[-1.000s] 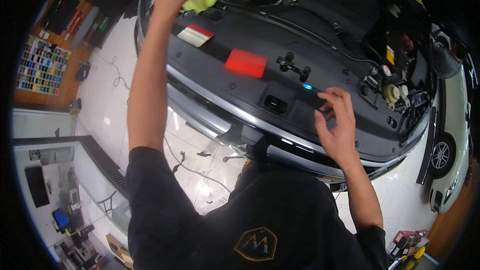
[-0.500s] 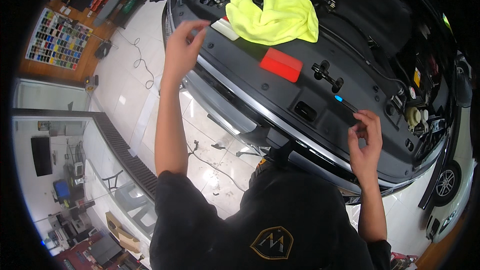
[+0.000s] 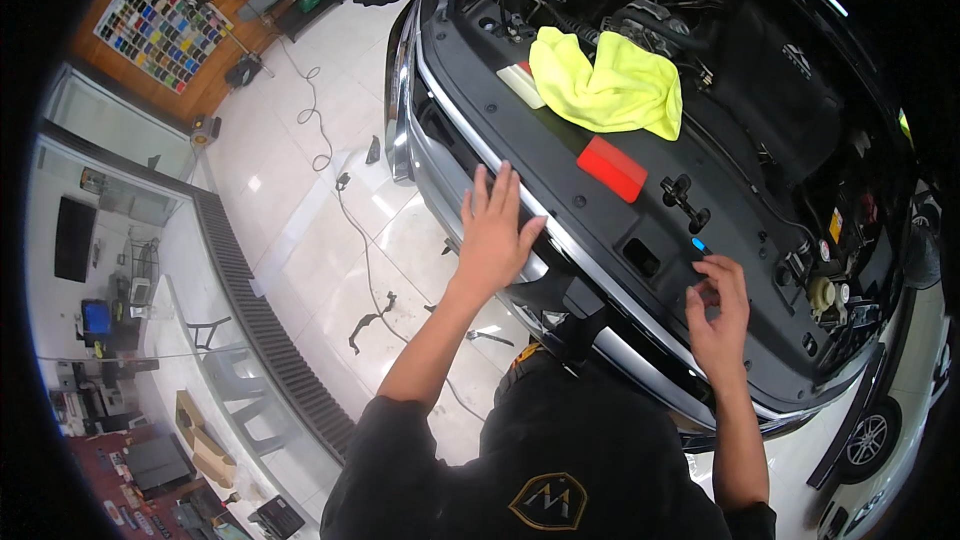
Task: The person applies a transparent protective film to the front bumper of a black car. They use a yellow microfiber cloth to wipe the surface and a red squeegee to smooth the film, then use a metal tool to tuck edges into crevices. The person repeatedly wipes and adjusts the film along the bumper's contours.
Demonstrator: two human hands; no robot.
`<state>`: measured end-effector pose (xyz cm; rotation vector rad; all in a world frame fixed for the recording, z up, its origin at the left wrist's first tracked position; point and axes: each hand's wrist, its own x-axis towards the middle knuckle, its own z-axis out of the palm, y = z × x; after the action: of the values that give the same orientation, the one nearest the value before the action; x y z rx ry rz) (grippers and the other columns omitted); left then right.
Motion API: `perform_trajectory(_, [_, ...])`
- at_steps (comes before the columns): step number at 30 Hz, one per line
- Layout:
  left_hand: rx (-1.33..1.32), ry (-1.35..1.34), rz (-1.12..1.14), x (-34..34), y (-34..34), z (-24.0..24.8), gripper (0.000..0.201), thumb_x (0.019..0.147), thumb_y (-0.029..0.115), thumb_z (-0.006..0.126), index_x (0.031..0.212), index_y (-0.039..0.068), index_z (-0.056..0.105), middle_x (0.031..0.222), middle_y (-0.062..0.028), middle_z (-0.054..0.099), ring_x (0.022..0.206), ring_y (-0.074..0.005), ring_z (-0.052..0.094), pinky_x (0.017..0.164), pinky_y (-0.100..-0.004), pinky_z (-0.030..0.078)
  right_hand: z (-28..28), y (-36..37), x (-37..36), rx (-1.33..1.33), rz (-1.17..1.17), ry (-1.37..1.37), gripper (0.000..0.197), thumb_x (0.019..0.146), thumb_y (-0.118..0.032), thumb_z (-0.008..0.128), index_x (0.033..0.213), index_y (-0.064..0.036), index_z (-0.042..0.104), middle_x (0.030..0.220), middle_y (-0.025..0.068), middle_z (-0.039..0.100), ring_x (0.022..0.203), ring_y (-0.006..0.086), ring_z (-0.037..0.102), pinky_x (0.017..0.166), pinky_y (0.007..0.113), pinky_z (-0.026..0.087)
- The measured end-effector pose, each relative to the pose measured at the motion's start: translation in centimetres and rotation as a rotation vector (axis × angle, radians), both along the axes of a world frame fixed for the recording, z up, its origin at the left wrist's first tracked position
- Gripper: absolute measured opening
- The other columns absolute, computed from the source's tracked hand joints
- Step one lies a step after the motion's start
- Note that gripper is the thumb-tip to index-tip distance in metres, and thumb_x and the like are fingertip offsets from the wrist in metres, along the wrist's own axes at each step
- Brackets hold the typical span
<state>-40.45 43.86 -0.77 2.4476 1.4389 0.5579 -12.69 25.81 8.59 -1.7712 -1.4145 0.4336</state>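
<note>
My left hand [image 3: 492, 240] lies with its fingers stretched over the chrome strip [image 3: 455, 135] at the front edge of an open car. In my right hand [image 3: 722, 315], which hovers over the black front panel, a slim dark stick-like tool with a bright blue tip [image 3: 697, 243] is pinched; its exact kind is too small to tell. Ahead of the hands, a red squeegee card [image 3: 611, 169] rests on the panel. Farther off is a crumpled neon-yellow cloth [image 3: 610, 85], partly covering a white card [image 3: 521, 87] with a red edge.
Engine parts [image 3: 650, 20] fill the bay beyond the panel. A black latch [image 3: 684, 202] stands up from it. Down on the tiled floor are a cable [image 3: 360, 230] and dark trim scraps [image 3: 372, 323]. Another car's wheel [image 3: 871, 445] is at right.
My left hand has come down from the air near the white card onto the chrome strip, fingers now spread. The right hand still pinches the blue-tipped tool. The whole view has shifted.
</note>
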Motion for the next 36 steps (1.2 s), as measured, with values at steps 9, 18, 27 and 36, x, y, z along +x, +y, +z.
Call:
perform_trajectory(9, [0.07,-0.033,-0.013,-0.7,0.3,0.3,0.069,0.102,0.042,0.064,0.15,-0.006,0.05,0.162,-0.0223,0.042,0.154,-0.0485,0.029,0.123,-0.0593,0.025,0.6,1.9,-3.9,-0.087,0.108,-0.005,0.034,0.089,-0.003,0.069,0.123,-0.0043,0.065,0.13,0.013,0.058,0.095,0.0236,0.067,0.077,0.035,0.056])
perform_trajectory(18, [0.194,-0.292,-0.094,5.4,10.2,4.5,0.043,0.089,0.018,0.078,0.127,0.002,0.069,0.131,-0.0201,0.065,0.126,-0.0425,0.055,0.105,-0.0504,0.047,-0.2,-0.5,-2.1,-0.167,0.0,0.009,0.032,0.092,-0.007,0.07,0.124,-0.0052,0.064,0.127,0.0126,0.059,0.095,0.0274,0.068,0.077,0.037,0.058])
perform_trajectory(27, [0.508,-0.19,-0.439,12.2,19.1,13.1,0.023,0.093,0.028,0.075,0.103,0.007,0.079,0.1,-0.0119,0.071,0.104,-0.0354,0.064,0.089,-0.0478,0.052,1.0,-1.1,-1.3,-0.128,-0.088,0.046,0.03,0.092,-0.006,0.071,0.121,-0.0024,0.066,0.123,0.0118,0.061,0.097,0.0248,0.067,0.077,0.034,0.056])
perform_trajectory(36, [0.141,-1.027,-0.879,10.5,5.4,22.8,0.018,0.103,0.014,0.058,0.108,-0.002,0.066,0.1,-0.0103,0.063,0.093,-0.0187,0.057,0.086,-0.0332,0.045,4.7,2.8,4.4,0.231,0.032,0.69,0.088,0.093,-0.024,0.081,0.161,0.0015,0.031,0.14,0.0224,0.06,0.119,0.0237,0.064,0.092,0.037,0.056])
